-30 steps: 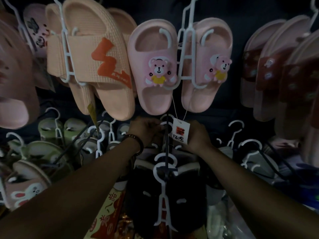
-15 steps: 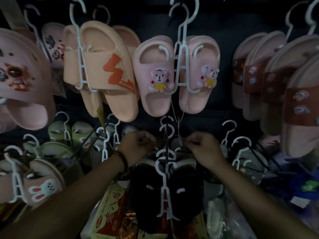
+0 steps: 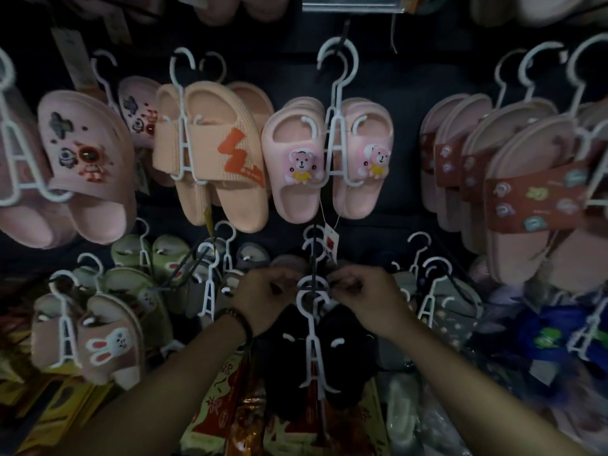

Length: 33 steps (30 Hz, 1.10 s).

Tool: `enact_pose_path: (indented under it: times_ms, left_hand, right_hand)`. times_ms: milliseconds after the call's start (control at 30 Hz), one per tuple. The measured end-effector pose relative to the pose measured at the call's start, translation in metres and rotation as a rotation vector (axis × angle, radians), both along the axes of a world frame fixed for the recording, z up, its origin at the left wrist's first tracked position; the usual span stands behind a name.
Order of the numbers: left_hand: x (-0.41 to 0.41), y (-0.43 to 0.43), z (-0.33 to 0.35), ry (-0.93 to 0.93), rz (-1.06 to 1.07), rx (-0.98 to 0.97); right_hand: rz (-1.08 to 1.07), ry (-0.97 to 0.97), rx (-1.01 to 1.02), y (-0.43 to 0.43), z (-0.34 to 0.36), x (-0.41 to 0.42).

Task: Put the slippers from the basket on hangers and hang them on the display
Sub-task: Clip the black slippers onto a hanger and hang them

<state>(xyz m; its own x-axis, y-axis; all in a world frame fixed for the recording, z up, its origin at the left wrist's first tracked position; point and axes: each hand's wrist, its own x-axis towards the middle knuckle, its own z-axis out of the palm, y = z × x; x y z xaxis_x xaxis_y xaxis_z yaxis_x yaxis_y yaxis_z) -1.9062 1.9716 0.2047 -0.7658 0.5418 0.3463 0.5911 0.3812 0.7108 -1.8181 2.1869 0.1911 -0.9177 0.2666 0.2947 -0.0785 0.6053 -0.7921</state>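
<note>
- Since half a second ago, both hands have closed in on the centre hook, and the view has tilted so that the upper row's hooks show in full.
- Left hand (image 3: 263,299): fingers curled, knuckles just left of the hook of the white hanger (image 3: 310,327). The light is too dim to tell whether it holds anything.
- Right hand (image 3: 370,299): fingers curled, fingertips drawn together at the hook's right edge. I cannot tell whether they pinch the hook or only touch it.
- Black slippers (image 3: 283,366): two, one either side of the hanger stem. They hang directly below and between the two hands, with toes pointing down.
- Hanger count at the grip: one carries the black pair. Its hook sits on the dark display peg (image 3: 315,258), with further white hooks stacked above it on the same peg.
- Price tag (image 3: 330,246): one, white with a red mark, on a thread just above the hands.
- Pink bear slippers (image 3: 296,166): two in front on one hanger, directly above the peg.
- Orange slippers (image 3: 230,153): one fully visible with a zigzag mark, others behind it.
- Bunny slippers (image 3: 108,347): one pair, lower left.
- Bracelet (image 3: 238,320): one, dark, on the left wrist.
</note>
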Motion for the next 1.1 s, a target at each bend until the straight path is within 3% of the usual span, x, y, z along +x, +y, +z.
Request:
enact_pose_path:
  times_ms: [200, 533, 767, 967, 1100]
  left_hand:
    - [-0.012, 0.012, 0.0, 0.042, 0.087, -0.021]
    - [-0.048, 0.042, -0.002, -0.117, 0.076, 0.136]
    - [-0.059, 0.046, -0.005, -0.128, 0.114, 0.1]
    - [-0.052, 0.039, -0.002, -0.072, 0.137, 0.014]
    - [-0.036, 0.02, -0.001, 0.138, 0.157, -0.114]
  right_hand:
    - [-0.032, 0.011, 0.063, -0.001, -0.001, -0.015]
    - [-0.125, 0.001, 0.07, 0.008, 0.002, -0.057]
    - [-0.125, -0.02, 0.02, 0.015, 0.003, -0.065]
    - [-0.144, 0.002, 0.002, 0.012, 0.004, -0.051]
    - [-0.188, 0.025, 0.019, 0.007, 0.01, -0.026]
